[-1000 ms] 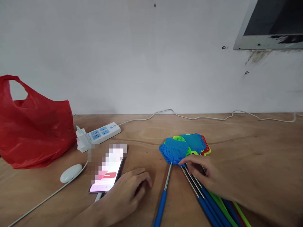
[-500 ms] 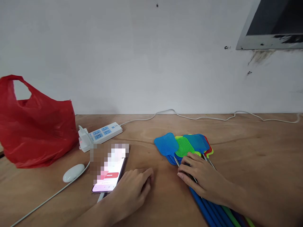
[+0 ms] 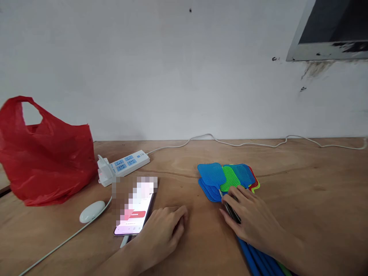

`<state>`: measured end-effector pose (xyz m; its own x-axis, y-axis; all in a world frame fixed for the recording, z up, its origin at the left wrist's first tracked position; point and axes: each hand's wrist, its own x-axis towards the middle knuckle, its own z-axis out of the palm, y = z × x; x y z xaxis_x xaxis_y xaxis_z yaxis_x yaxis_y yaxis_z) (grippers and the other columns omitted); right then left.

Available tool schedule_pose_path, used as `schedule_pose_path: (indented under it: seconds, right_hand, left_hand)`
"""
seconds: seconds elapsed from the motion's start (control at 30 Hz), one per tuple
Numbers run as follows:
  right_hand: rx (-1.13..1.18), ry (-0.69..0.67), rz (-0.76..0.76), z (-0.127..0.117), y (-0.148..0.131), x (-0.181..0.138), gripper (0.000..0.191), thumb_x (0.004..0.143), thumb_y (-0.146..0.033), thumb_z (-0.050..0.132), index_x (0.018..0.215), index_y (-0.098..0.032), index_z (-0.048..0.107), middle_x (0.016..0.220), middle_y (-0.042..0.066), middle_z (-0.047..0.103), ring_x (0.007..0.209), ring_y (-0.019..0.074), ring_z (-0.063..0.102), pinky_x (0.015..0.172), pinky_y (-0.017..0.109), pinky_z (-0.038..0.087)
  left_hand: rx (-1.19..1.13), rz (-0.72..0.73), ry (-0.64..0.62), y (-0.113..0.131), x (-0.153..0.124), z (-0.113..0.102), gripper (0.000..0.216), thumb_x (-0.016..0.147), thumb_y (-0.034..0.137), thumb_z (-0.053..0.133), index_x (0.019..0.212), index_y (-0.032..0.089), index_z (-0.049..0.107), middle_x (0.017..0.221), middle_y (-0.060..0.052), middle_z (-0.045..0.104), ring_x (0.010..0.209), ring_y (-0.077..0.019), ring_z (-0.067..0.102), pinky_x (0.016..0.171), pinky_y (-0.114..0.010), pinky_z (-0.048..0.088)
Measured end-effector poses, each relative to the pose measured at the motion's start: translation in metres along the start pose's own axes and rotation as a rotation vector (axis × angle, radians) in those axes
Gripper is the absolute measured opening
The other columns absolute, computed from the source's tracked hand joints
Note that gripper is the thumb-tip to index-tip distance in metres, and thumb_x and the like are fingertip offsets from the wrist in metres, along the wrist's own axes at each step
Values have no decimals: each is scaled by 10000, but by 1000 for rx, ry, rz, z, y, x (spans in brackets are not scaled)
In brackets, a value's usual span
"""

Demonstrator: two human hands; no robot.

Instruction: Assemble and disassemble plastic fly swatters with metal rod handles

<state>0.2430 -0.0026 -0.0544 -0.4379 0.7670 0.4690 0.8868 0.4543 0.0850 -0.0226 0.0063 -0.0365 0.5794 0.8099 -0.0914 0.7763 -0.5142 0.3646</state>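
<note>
A bundle of fly swatters lies on the table, with blue point(image 3: 212, 174), green point(image 3: 230, 179), red and yellow mesh heads overlapping. My right hand point(image 3: 246, 209) is over their metal shafts, thumb on one side and curled fingers on the other. Below that hand, blue and green handles point(image 3: 253, 258) run toward the bottom edge, partly hidden by my forearm. My left hand point(image 3: 163, 230) rests on the wood with its fingers curled in and nothing visible in them. Beside it lies a lit phone point(image 3: 136, 212), partly pixelated, with a white cable plugged in below.
On the left stands a red plastic bag point(image 3: 48, 157). A white power strip point(image 3: 126, 165) with a plugged-in adapter sits near it. In front is a white oval device point(image 3: 92, 211) beside a cable. A thin white cord point(image 3: 238, 145) runs along the wall point(image 3: 172, 76).
The top blue swatter head has shifted right, covering part of the green one and baring more of the blue head beneath. My right hand has moved slightly right; my left stays put.
</note>
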Motion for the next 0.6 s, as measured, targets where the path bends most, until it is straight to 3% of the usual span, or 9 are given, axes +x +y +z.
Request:
schedule_pose_path:
  seconds: [0.2,0.6]
  right_hand:
    - [-215,-10,171,5,4,-7,403,857,-441,572,1162,-177,571,1073,182,674,699,289,668,490,323,406]
    - [114,-45,206,18,11,5,182,855,-162,481,1010,-210,564,1029,79,622,704,209,642,561,301,445]
  left_hand:
    - [-8,4,2,-2,0,2,150,923,149,403,882,228,524,883,-16,691,775,-213,615,678,-323,389]
    - [-5,13,-6,0,1,2,159,926,144,384,878,228,511,894,-19,686,772,-210,607,673,-317,383]
